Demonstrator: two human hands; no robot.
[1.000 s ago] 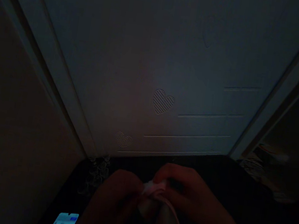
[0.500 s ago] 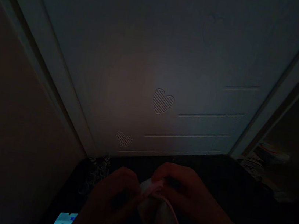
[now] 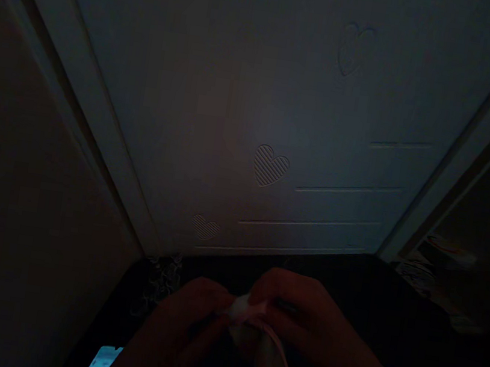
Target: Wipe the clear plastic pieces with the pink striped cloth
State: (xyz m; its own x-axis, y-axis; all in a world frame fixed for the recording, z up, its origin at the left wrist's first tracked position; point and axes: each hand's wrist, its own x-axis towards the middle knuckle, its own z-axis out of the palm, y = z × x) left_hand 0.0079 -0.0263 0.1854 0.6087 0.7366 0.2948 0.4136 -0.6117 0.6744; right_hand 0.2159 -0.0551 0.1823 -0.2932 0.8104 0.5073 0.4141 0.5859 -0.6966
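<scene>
The light is very dim. Between my hands is a soft, pale piece of fabric with a pinkish edge (image 3: 275, 364); a loop or flap of it hangs below the fingers. My left hand (image 3: 182, 320) is closed, its thumb and fingertips pinching the left end of a whitish bunched part. From the right, my right hand (image 3: 300, 307) pinches the same fabric between thumb and bent fingers. The exact kind of item is too dark to make out.
A lit phone-like screen (image 3: 102, 363) lies at the lower left, partly behind my left forearm. Clear curled pieces (image 3: 162, 281) sit on the dark surface (image 3: 349, 283). Beyond stands a pale panel with carved hearts (image 3: 270, 166). Papers or magazines (image 3: 445, 254) lie at right.
My left fingertips have shifted slightly on the fabric, and the whitish part between the hands looks more bunched. The hanging flap has swung slightly left. Both hands keep hold.
</scene>
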